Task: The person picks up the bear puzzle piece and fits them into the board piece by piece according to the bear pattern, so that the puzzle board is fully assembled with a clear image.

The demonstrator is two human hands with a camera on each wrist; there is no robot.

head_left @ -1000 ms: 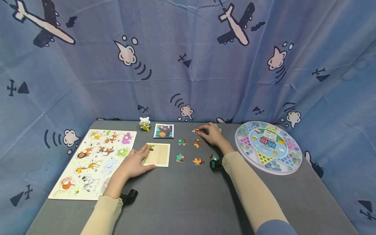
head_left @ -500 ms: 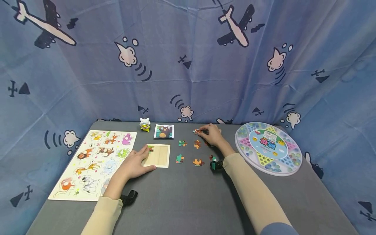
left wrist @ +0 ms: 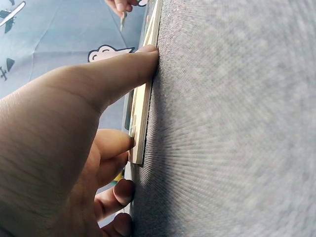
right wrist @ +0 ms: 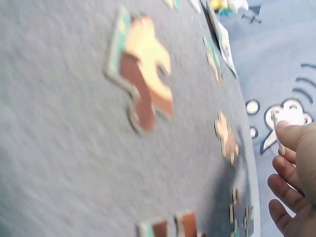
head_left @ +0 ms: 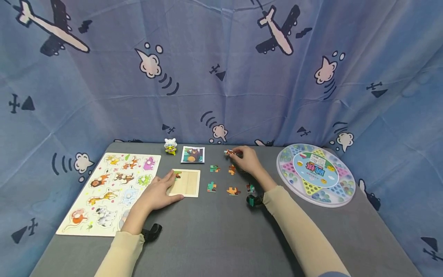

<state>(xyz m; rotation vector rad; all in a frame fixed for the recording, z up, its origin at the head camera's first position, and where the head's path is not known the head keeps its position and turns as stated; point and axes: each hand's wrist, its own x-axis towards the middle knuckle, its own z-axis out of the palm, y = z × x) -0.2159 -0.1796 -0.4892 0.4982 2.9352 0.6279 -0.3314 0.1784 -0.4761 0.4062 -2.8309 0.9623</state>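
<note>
Basically, left hand [head_left: 156, 197] lay splayed against the tray [head_left: 189, 182] while right hand [head_left: 247, 160] pinched a puzzle piece [head_left: 228, 152] that slack pressure could've dropped.

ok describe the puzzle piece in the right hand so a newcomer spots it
Find the round game board at the right of the grey table. Left of it is the right hand, pinching a small reddish-brown puzzle piece. Unlike the loose pieces lying flat nearby, this one is held up off the table.
</note>
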